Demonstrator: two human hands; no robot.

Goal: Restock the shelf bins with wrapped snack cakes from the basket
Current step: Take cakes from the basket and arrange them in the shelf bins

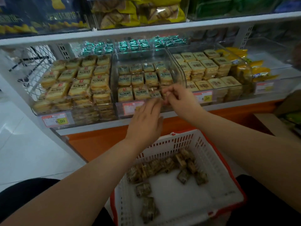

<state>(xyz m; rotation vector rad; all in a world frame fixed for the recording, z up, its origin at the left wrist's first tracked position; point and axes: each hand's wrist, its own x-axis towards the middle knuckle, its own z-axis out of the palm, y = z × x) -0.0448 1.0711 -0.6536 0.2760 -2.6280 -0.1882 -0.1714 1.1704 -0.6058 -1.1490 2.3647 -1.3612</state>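
Shelf's middle bin (pixel 179 69) sits dead ahead; your right hand (pixel 180 101) pinches a snack cake (pixel 164 95) at its front-right gap, left hand (pixel 146 121) flat, empty.

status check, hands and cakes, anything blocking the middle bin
Right hand pinching a snack cake at middle bin front. Left hand open beside it. Basket part full. Nothing blocking.

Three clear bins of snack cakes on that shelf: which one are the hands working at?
The middle bin. Both the left hand and the right hand meet at its front edge; the left bin and right bin have no hand near them.
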